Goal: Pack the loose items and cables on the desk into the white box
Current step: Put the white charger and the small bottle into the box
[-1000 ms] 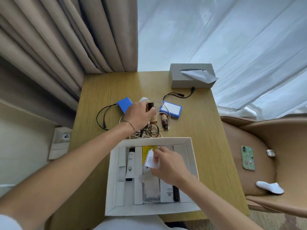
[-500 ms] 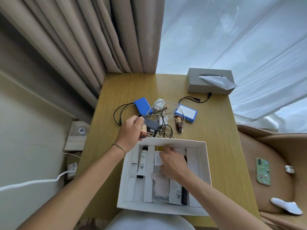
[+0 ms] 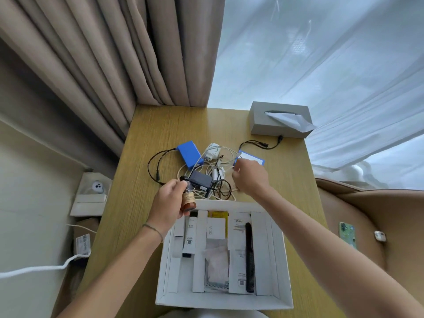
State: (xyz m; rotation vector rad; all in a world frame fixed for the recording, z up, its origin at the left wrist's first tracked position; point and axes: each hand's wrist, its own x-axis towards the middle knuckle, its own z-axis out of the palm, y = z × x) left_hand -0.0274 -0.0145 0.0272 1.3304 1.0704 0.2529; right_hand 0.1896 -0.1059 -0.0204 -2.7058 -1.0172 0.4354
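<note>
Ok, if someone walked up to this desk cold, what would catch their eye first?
Probably the left hand holding a small brown bottle at the far left corner of the open white box. Next, the right hand reaching into the tangle of cables at mid-desk, between two blue packs. The grey tissue box sits at the far right corner.

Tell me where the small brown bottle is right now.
In the head view, the small brown bottle is held in the left hand, above the far left corner of the white box, beside the dark charger.
</note>
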